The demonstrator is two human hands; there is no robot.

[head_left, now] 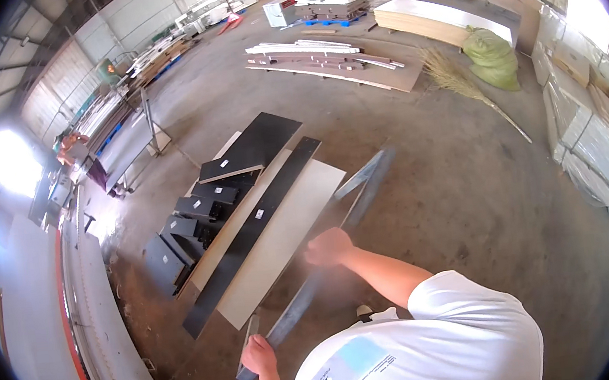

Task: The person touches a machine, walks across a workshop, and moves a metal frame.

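Note:
A grey metal bar (286,319) runs slantwise in front of me, part of a frame with short arms reaching toward a stack of boards. Near the bar's lower left end, my left hand (259,354) is closed on it. My right hand (329,247), slightly blurred, is closed around its middle. Just beyond lie a pale board (287,240) and a long narrow black board (253,232). Farther back on the stack are a wide black panel (255,145) and several short dark pieces (199,207). Whatever supports the stack is mostly hidden.
At the left stands a long machine (85,324) with a red edge. A co-worker (90,160) stands beside a table (130,150) at the back left. Long strips (328,58), a broom (468,84), a green sack (491,59) and wrapped stacks (585,138) occupy the far and right floor.

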